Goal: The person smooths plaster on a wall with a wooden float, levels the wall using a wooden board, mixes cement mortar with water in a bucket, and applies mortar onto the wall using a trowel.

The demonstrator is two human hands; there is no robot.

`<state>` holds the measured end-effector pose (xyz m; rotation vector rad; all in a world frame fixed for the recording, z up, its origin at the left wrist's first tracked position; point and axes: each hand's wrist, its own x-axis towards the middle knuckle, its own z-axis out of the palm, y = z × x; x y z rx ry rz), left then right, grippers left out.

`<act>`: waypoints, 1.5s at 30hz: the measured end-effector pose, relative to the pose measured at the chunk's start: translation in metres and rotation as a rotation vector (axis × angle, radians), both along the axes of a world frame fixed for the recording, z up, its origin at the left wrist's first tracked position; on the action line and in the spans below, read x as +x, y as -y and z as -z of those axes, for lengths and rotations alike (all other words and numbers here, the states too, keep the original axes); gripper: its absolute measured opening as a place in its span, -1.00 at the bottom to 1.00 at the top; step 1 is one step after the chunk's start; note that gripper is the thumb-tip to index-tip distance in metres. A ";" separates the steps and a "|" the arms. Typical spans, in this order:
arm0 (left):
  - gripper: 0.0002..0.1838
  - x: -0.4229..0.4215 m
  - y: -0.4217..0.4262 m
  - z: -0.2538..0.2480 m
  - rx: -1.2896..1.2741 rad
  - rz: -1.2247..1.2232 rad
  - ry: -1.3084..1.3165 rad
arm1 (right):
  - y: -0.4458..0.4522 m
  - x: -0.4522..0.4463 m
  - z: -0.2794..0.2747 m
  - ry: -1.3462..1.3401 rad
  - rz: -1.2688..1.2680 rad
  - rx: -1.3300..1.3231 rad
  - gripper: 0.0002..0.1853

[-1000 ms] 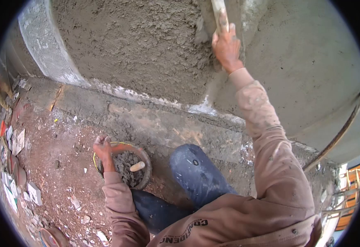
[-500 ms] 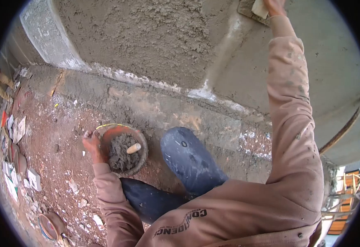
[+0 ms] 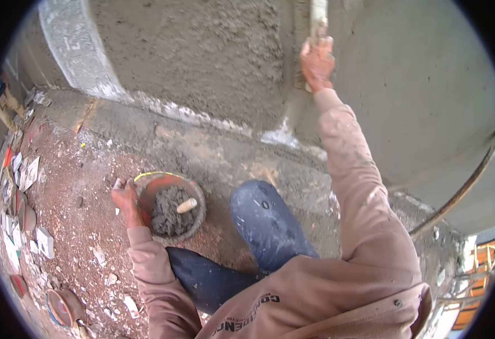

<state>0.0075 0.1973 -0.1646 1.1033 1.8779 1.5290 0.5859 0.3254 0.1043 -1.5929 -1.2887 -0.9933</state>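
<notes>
My right hand [image 3: 317, 63] is wrapped round the pale handle of a long float [image 3: 302, 34], which lies against the wall at the top. Rough wet mortar [image 3: 196, 56] covers the wall to its left, and a smoother grey surface [image 3: 417, 96] is on its right. My left hand [image 3: 125, 198] is beside the left rim of a bucket [image 3: 197, 221], fingers curled; what they hold, if anything, is hidden. Grey mortar [image 3: 170, 212] fills part of the bucket, with a light wooden handle [image 3: 187, 205] sticking out of it.
Broken tile pieces [image 3: 45, 243] and rubble lie on the left. Another bucket [image 3: 66, 308] stands at the lower left. A curved stick [image 3: 459, 195] leans at the right. A pale vertical band [image 3: 78, 51] marks the wall at upper left.
The float and my right hand moved up and right out to the smooth area, then back left and down to the mortar's edge. My left hand shifted slightly left along the bucket.
</notes>
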 end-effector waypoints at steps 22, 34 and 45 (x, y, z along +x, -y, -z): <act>-0.90 0.002 -0.015 0.035 -0.038 -0.025 0.088 | -0.053 -0.057 -0.306 0.244 -0.035 -0.103 -0.62; -0.93 0.019 -0.009 -0.002 -0.027 -0.022 0.037 | -0.053 -0.051 -0.116 0.357 -0.162 -0.222 -0.27; -0.89 0.017 0.003 -0.013 -0.049 -0.026 -0.026 | -0.020 -0.033 -0.020 0.317 -0.312 -0.357 -0.14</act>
